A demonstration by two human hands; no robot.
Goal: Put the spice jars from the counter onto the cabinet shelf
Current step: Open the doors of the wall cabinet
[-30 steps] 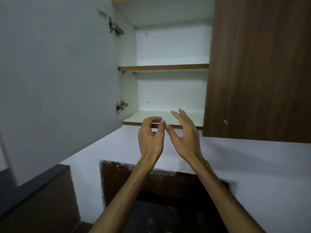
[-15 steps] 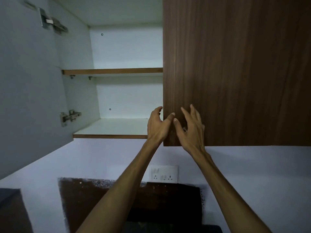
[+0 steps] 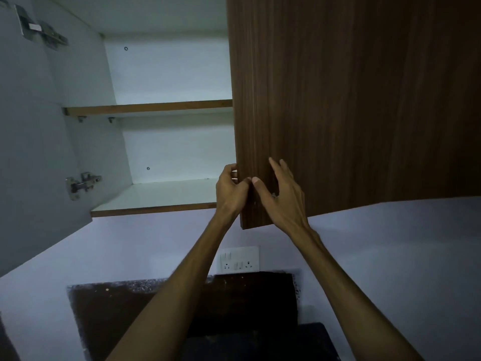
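No spice jars are in view. The wall cabinet stands half open, and both its lower shelf (image 3: 161,196) and its upper shelf (image 3: 148,108) are bare. My left hand (image 3: 230,191) pinches the left edge of the brown right-hand door (image 3: 351,100) near its bottom corner, with the fingers curled behind the edge and the thumb on the front. My right hand (image 3: 282,199) hovers at the door's face just right of it, fingers spread and holding nothing. Its thumb tip nearly meets my left thumb.
The cabinet's left door (image 3: 28,152) is swung wide open at the left, white inside, with metal hinges (image 3: 82,185). Below the cabinet is a pale wall with a white socket plate (image 3: 239,257) and a dark backsplash panel (image 3: 130,308).
The view has swung right and upward, so the brown door fills more of the frame. Both hands rose from the lower shelf's front edge to the door's edge, and the left hand took hold of it.
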